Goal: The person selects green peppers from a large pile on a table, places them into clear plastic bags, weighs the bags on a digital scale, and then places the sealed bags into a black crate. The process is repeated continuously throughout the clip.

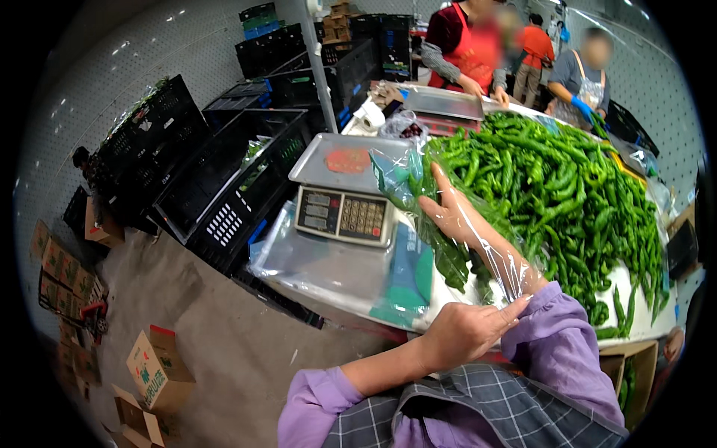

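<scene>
While the right hand [448, 216] sits inside a clear plastic bag [463, 224], fingers spread apart, the left hand [467, 328] pinches the bag's mouth at the right wrist, grip clamped on film. Green peppers [553, 187] heaped on tabletop [642, 313] just beyond. Weighing scale [343, 187] stands left of bag.

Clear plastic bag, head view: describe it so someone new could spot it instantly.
Start at the big heap of green peppers on the white table. At the heap's near-left edge, beside the weighing scale, the right hand is pushed inside the clear plastic bag; the left hand holds its mouth. Unlike the flat bags stacked under the scale, it is opened up around a hand.
</scene>
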`<state>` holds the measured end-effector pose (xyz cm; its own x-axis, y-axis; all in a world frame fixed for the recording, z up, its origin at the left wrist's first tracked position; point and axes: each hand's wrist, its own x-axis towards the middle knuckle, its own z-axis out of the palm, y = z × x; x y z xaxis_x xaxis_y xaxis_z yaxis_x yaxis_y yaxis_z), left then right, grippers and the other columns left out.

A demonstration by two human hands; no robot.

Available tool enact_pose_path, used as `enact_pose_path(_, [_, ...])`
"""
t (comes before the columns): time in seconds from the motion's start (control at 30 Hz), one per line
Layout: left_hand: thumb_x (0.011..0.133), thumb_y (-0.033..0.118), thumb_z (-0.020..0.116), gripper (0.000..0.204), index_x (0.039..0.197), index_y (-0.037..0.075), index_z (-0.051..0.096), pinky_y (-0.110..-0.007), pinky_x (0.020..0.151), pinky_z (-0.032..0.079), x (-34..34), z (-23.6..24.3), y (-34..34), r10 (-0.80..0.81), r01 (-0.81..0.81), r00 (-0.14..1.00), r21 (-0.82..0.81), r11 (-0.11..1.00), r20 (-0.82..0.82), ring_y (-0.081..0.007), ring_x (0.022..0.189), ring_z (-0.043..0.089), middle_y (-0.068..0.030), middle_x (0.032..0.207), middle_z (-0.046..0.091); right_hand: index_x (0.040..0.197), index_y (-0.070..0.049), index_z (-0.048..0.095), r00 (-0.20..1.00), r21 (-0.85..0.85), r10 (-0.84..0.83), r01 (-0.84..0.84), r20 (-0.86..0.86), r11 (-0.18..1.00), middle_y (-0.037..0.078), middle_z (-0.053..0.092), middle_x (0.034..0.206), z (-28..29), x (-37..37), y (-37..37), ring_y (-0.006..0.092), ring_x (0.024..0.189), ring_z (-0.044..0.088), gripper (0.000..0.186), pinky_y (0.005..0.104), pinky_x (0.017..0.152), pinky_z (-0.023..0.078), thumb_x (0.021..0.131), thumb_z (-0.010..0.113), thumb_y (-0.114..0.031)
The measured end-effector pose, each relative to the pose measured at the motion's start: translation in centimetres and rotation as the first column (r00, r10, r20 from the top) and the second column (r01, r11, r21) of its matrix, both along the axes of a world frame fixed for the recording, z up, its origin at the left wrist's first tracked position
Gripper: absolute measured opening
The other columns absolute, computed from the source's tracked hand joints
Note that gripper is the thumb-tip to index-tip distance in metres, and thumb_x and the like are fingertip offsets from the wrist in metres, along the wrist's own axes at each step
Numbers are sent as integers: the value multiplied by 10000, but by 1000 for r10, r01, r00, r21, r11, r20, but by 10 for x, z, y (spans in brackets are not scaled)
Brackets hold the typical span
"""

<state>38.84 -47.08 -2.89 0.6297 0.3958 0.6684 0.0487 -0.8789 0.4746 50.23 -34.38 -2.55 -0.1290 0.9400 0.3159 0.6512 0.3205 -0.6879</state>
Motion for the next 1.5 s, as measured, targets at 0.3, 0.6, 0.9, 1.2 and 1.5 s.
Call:
enact_pose_path(0.3, [829,198,574,379,1203,241,537,-345,417,396,-64,-20,185,358,-364,931,99,926,77,-229,476,527,-56,569,496,1309,91,195,991,110,-122,115,52,987,338,549,969,-18,-58,222,449,938,537,688,447,827,422,834,508,-296])
enact_pose_path(0.6, [790,153,626,329,1116,190,608,-348,431,405,-137,-57,262,429,-428,903,22,903,-39,-255,478,525,-75,583,542,1253,-3,395,898,-19,-58,74,437,997,348,273,1315,-95,-146,285,472,1181,346,483,431,995,311,864,465,-281])
enact_pose_path(0.9, [679,355,708,522,1061,15,601,-323,510,412,-185,-41,198,416,-420,907,64,905,69,-217,616,506,-36,719,530,1035,-10,598,985,-201,169,-163,14,966,148,617,1000,-17,-60,31,267,945,595,240,332,816,469,801,572,-53])
enact_pose_path(1.2, [662,186,679,381,1027,88,635,-283,547,448,-184,-53,119,548,-552,834,83,830,67,-188,657,531,-16,740,539,1056,36,576,902,-155,-287,248,-324,956,89,617,975,-51,20,1,111,846,563,259,225,724,446,836,560,-100])
enact_pose_path(1.5, [658,270,710,844,1355,107,264,-393,736,433,-112,-61,224,684,-665,709,161,729,-173,-287,972,512,-112,1082,501,1284,-34,387,897,-117,-434,424,-80,898,196,500,1191,-82,-21,121,292,1089,496,711,371,928,380,693,678,-301])
